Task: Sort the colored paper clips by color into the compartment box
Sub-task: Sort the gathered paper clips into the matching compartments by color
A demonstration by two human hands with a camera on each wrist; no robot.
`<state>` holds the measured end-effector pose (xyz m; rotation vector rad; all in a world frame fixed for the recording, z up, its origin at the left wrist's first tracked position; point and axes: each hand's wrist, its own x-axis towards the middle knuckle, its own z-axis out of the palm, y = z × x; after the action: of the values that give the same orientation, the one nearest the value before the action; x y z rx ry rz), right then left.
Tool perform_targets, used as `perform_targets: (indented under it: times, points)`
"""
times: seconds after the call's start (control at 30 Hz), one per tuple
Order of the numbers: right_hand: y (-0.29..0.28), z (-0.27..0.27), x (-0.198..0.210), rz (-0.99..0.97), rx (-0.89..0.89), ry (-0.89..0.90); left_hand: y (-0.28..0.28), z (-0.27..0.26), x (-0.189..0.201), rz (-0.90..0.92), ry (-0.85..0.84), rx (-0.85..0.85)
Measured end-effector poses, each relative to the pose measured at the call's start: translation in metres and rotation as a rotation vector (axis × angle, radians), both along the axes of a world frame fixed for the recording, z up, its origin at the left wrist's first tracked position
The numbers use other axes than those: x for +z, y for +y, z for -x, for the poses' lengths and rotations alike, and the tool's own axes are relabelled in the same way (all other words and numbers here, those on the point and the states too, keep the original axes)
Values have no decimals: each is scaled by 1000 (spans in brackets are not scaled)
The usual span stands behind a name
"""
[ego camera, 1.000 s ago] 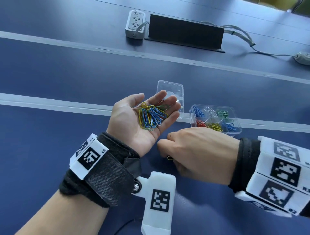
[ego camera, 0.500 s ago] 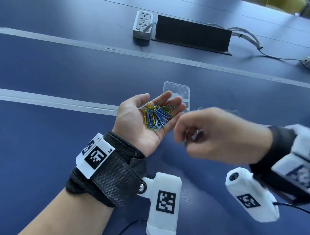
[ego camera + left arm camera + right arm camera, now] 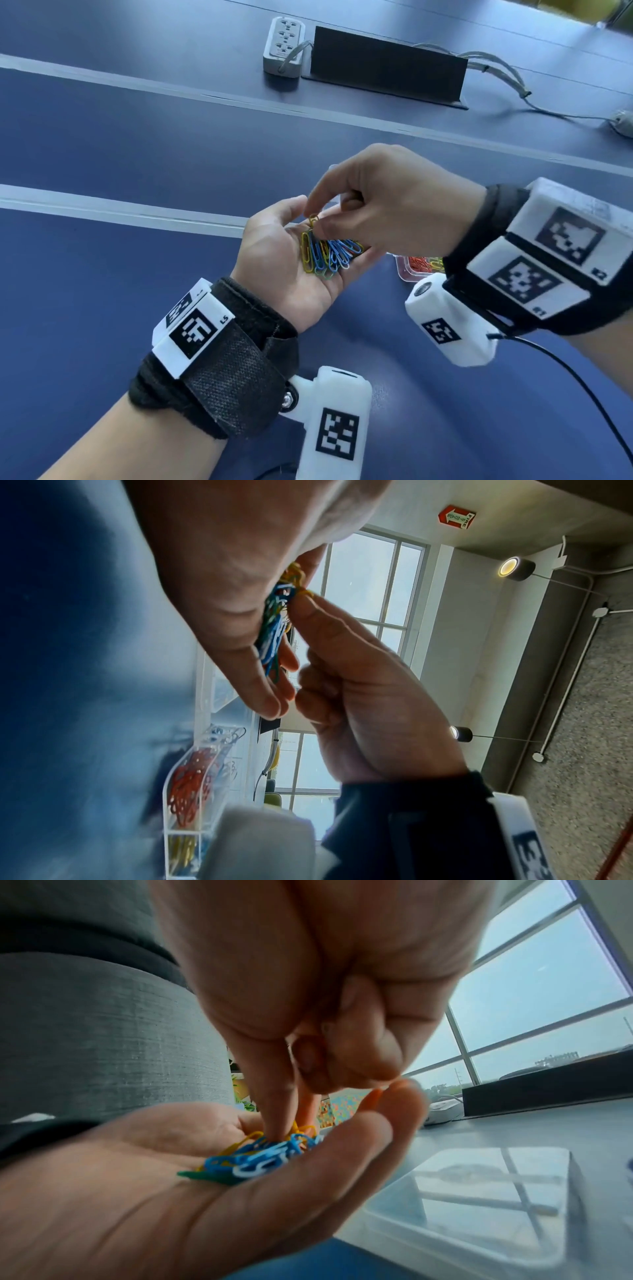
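Hands: two, left hand [image 3: 291, 260] and right hand [image 3: 390, 202]. Compartment box [image 3: 404, 274]: one, mostly hidden. Clear lid [image 3: 479, 1199]: one. Paper clips [image 3: 327, 253] in the left palm: one mixed pile of blue, yellow and green, too tangled to count. Yellow clip [image 3: 313, 219] pinched: one. Power strip [image 3: 284, 46]: one.

- Your loose paper clips [image 3: 327, 253], mostly blue and yellow with a little green, lie heaped in your upturned left palm.
- One yellow clip [image 3: 313, 219] stands tilted up at the heap's far edge, pinched.
- The clear compartment box [image 3: 192, 785] sits on the surface just right of your palm, with red clips [image 3: 186, 791] in one compartment and yellow ones beside them.
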<state>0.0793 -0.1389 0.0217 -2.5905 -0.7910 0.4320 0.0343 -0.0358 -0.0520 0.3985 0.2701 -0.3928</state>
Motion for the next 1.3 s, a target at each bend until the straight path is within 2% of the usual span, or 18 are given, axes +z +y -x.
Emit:
perform_targets:
  times: [0.17,0.33,0.43,0.57,0.63,0.73,0.8,0.83,0.97,1.07,1.17,1.3]
  points:
    - [4,-5,-1,66,7,-16,1,-1,-1,26,6,5]
    - [-4,-11,0,-79,-77,79,0,-3,0,-8,5,17]
    - [-9,-10,3,-256,-184,323,0,-3,0,-13,13,-7]
    - [-17,-12,11,-644,-370,769,-1,-2,0,-6,41,-15]
    - [-23,-14,16,-775,-424,959,-1,-2,2,-23,48,2]
    - [-27,-15,18,-864,-434,1055,-2,0,3,-53,63,9]
    - [-25,-12,14,-797,-411,997,-2,0,2,-53,73,-6]
    - [-23,-10,11,-714,-379,899,-2,1,2,-48,75,-10]
    - [-10,9,2,-180,-37,323,-2,4,4,-59,75,12]
    - [-3,19,-1,85,103,57,0,5,6,-57,87,-2]
    - [2,22,0,156,124,-100,2,4,6,-57,105,29]
    - [7,22,0,189,123,-194,-1,2,5,-18,84,67]
